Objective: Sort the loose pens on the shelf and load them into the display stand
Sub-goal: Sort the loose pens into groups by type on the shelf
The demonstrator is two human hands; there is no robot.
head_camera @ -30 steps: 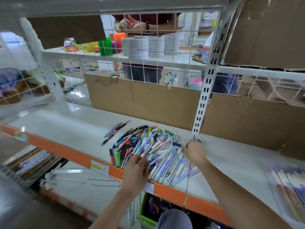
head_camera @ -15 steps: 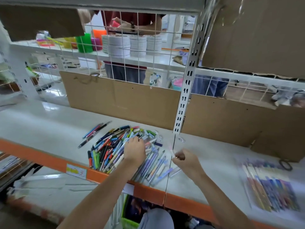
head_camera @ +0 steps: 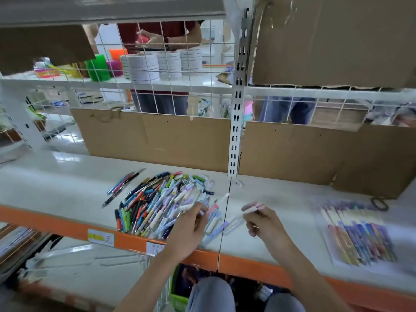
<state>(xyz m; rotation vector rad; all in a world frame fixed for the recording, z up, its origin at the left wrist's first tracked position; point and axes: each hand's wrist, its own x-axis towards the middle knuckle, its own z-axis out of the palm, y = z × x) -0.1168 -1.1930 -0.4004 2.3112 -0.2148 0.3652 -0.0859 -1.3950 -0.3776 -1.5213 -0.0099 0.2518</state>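
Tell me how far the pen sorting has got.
Early stage. Done: only a few dark pens lie apart from the heap. In hand: the right hand pinches a pale pink pen, and the left hand picks at the pile of pens. Left: nearly the whole pile; no display stand is visible.

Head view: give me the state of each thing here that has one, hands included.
Pen pile: loose heap on the shelf, unsorted.
Left hand: on the pile's right edge, fingers curled round a pen.
Right hand: off the pile, pinching a pale pink pen.
Pens apart: a few lying left of the pile.
Packaged pens: lying flat at right, blurred.
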